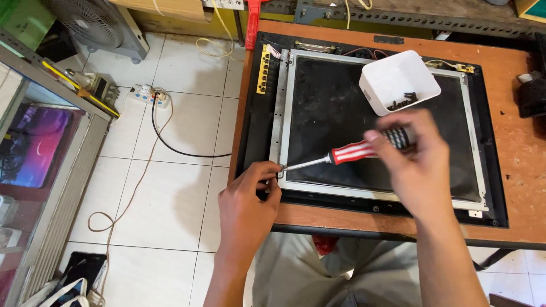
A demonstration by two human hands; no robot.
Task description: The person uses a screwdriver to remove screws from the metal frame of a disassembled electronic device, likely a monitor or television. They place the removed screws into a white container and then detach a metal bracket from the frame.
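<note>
Down on the brown wooden table [523, 148] lies a flat display panel [375, 122], dark-faced with a metal frame around it, seated in a black housing. The right hand [418, 162] is clenched around the handle of a screwdriver [347, 153], whose grip is striped red and white with a darker ribbed end tucked into the fingers. Its metal shaft slants down to the left, and the tip meets the near left corner of the metal frame. The left hand [247, 199] rests at that same corner, fingers curled and pinched just beside the tip, touching the frame's edge; whether it holds anything small I cannot tell.

On the far right part of the panel sits a white square tray [398, 79] with a few dark screws [402, 102] gathered in one corner. A yellow strip connector [264, 68] runs along the far left side of the housing.

To the left, the white tiled floor [170, 199] carries a power strip [149, 94] with a black cable looping from it, and a grey fan [94, 25] stands farther off
</note>
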